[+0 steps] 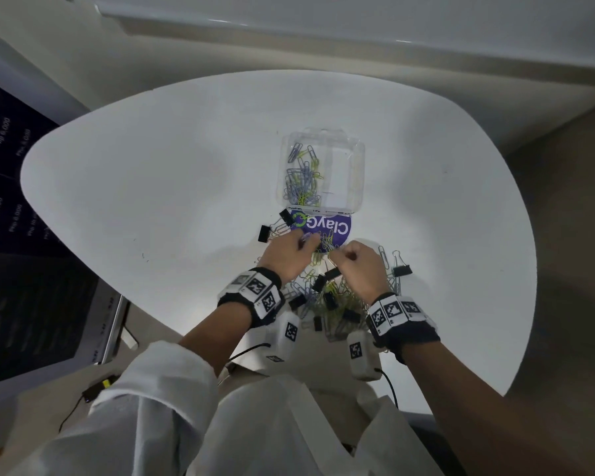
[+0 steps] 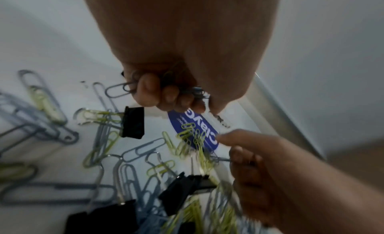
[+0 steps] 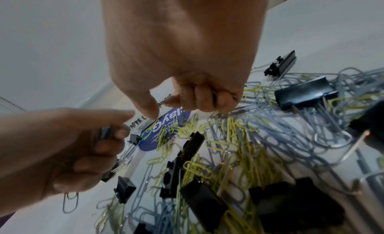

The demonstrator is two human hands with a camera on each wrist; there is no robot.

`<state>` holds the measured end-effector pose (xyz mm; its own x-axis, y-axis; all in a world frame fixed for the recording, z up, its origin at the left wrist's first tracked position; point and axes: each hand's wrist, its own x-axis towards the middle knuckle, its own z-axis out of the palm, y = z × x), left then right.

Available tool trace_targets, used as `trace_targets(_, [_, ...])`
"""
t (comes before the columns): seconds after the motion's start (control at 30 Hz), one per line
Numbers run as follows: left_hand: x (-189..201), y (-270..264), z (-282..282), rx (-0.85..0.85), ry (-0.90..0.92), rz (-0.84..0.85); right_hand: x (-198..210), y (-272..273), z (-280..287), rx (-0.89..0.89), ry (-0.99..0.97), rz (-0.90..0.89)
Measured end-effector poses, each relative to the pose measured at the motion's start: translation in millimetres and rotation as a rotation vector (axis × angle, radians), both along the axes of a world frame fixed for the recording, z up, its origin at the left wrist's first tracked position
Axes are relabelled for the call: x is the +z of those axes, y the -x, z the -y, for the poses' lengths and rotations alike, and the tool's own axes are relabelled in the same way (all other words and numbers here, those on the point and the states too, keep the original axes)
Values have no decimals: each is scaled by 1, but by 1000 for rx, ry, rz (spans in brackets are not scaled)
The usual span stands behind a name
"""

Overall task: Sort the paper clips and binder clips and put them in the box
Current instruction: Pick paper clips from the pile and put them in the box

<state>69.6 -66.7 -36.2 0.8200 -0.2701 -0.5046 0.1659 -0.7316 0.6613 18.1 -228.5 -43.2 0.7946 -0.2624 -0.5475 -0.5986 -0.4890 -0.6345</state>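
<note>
Your left hand (image 1: pixel 285 255) is clutching paper clips (image 2: pixel 118 90) in curled fingers; your right hand (image 1: pixel 358 266) is pinching more from the pile (image 1: pixel 337 297). Shake binder clips (image 1: pixel 264 233) free before carrying to the box (image 1: pixel 354 173) just beyond.

- Head view looks steeply down on the white table (image 1: pixel 152 173) from above.
- Each wrist view looks along its hand, close over the clip pile (image 3: pixel 239 139).
- All three share the blue label (image 1: pixel 323 228).
</note>
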Motion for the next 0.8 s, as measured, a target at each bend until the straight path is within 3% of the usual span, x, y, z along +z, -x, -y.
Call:
trace_targets(0.17, [-10,8,14,-325,-304,193,-10,1,5,13,101,1])
trace_targets(0.37, [-15,10,25,-399,-450,250,-15,1,4,156,199,15])
trace_targets(0.47, [-18,8,19,-367,-379,182,-13,-1,4,211,224,-24])
trace_targets(0.63, [-11,-1,-6,-295,-121,38,-1,1,9,172,19,0])
trace_targets(0.8, [22,-13,-21,36,209,-205,7,7,15,62,-264,-74])
